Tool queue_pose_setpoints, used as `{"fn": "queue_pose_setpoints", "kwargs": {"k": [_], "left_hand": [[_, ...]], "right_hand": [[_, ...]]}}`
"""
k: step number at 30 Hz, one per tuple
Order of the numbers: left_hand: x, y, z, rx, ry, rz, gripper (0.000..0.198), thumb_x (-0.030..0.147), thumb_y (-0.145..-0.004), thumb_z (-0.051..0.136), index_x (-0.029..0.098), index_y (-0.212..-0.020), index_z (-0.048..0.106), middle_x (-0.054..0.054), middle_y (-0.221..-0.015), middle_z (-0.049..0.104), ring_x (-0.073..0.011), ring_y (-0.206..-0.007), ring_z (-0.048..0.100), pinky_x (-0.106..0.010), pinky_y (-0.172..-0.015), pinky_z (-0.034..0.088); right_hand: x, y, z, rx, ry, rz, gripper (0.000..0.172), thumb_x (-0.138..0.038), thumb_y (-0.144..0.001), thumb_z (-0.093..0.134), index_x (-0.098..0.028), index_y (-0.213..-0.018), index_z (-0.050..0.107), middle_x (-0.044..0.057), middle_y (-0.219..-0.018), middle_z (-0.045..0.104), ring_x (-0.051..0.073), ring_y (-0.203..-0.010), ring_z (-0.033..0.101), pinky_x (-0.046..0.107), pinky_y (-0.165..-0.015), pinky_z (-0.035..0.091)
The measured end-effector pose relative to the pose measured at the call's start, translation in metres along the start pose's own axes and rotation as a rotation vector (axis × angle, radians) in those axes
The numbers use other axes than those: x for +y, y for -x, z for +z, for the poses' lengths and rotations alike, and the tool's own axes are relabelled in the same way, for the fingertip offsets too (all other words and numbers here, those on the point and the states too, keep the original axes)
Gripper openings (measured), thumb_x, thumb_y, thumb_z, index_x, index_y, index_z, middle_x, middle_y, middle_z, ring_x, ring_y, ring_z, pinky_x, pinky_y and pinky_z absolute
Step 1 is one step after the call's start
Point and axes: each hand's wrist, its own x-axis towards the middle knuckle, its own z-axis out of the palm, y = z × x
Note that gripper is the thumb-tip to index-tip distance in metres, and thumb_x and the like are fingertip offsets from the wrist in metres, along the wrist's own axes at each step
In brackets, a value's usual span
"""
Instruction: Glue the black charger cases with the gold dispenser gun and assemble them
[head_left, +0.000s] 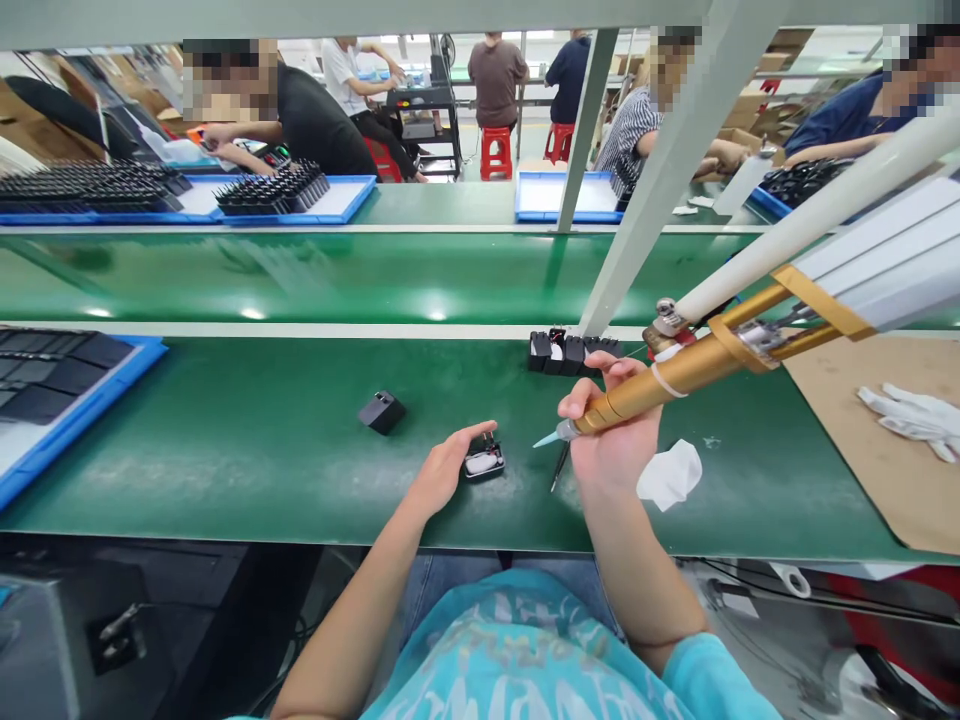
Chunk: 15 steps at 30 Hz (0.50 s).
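On the green bench, my left hand (441, 474) holds a small black power adapter housing (484, 463), its fingers along the left side and the thumb hidden. The housing is uncovered, with a white part inside and metal prongs at its far side. My right hand (616, 440) is wrapped round a gold pen-shaped glue dispenser (637, 395). Its pale blue tip (546, 440) points left, in the air to the right of the housing and apart from it. Dark tweezers (559, 468) lie below that tip. A closed black adapter (382, 411) sits to the left.
Several black adapters (574, 354) stand in a row behind my right hand. White tissue (671, 474) lies right of it, with cardboard (840, 430) and white gloves (916, 417) beyond. A blue-rimmed tray (90, 414) is at left. A slanted metal post (649, 190) rises behind. Co-workers sit across.
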Motion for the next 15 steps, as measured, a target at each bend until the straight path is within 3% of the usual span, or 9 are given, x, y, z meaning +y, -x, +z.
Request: {"fn": "queue_pose_setpoints", "kwargs": {"k": [3, 7, 10, 15], "left_hand": [[0.008, -0.006, 0.005, 0.011, -0.067, 0.027, 0.038, 0.038, -0.100, 0.038, 0.022, -0.120, 0.066, -0.007, -0.117, 0.072, -0.0215, -0.110, 0.067, -0.039, -0.097, 0.054], [0.011, -0.001, 0.007, 0.092, -0.326, 0.267, 0.025, 0.033, -0.093, 0.057, 0.025, -0.113, 0.069, -0.005, -0.105, 0.075, -0.0184, -0.094, 0.071, -0.033, -0.084, 0.058], [0.010, 0.004, 0.008, 0.129, -0.402, 0.370, 0.022, 0.029, -0.092, 0.059, 0.024, -0.111, 0.068, -0.005, -0.101, 0.075, -0.0166, -0.089, 0.071, -0.030, -0.079, 0.059], [0.007, 0.007, 0.020, 0.197, -0.499, 0.403, 0.017, 0.024, -0.092, 0.058, 0.023, -0.107, 0.066, -0.005, -0.101, 0.074, -0.0176, -0.091, 0.070, -0.032, -0.081, 0.057]], "right_hand": [[0.000, -0.004, -0.006, -0.016, -0.004, -0.005, 0.015, -0.030, -0.087, 0.043, -0.022, -0.081, 0.055, -0.002, -0.087, 0.062, 0.007, -0.042, 0.055, 0.025, -0.043, 0.047], [0.000, -0.008, -0.011, -0.030, -0.001, 0.000, 0.015, -0.031, -0.086, 0.044, -0.023, -0.082, 0.055, -0.002, -0.085, 0.061, 0.006, -0.040, 0.053, 0.024, -0.042, 0.046], [0.000, -0.010, -0.013, -0.022, 0.013, 0.000, 0.014, -0.033, -0.085, 0.046, -0.022, -0.081, 0.054, -0.003, -0.083, 0.060, 0.006, -0.038, 0.051, 0.024, -0.040, 0.046], [-0.002, -0.010, -0.018, -0.033, 0.001, -0.013, 0.013, -0.030, -0.085, 0.045, -0.023, -0.082, 0.055, -0.003, -0.083, 0.060, 0.005, -0.038, 0.051, 0.024, -0.040, 0.046]]}}
